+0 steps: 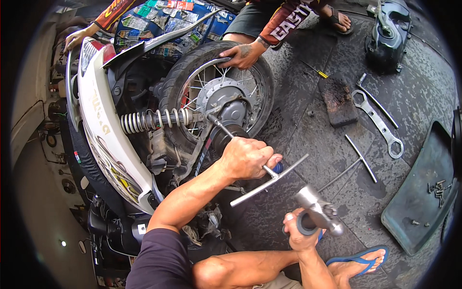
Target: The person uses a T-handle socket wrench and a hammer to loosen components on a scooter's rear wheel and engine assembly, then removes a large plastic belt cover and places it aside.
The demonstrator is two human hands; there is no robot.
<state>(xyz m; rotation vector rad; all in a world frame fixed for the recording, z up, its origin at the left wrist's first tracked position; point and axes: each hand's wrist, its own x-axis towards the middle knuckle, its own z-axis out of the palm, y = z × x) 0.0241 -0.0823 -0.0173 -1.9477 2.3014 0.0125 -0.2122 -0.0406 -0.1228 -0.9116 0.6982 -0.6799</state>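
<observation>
My left hand is closed around the shaft of a T-handle wrench. The wrench's far end meets the lower mount of the coil-spring shock absorber, beside the spoked rear wheel. In my right hand is a ball-peen hammer, its metal head raised just right of the wrench's crossbar and apart from it. The white scooter body lies at the left. A co-worker's hand grips the wheel's rim; their other hand rests at the scooter's tail.
On the dark floor at right lie a second T-handle wrench, a ring spanner, a bent metal bar, a blackened block and a yellow-handled screwdriver. A tray holds bolts. An engine cover stands beyond.
</observation>
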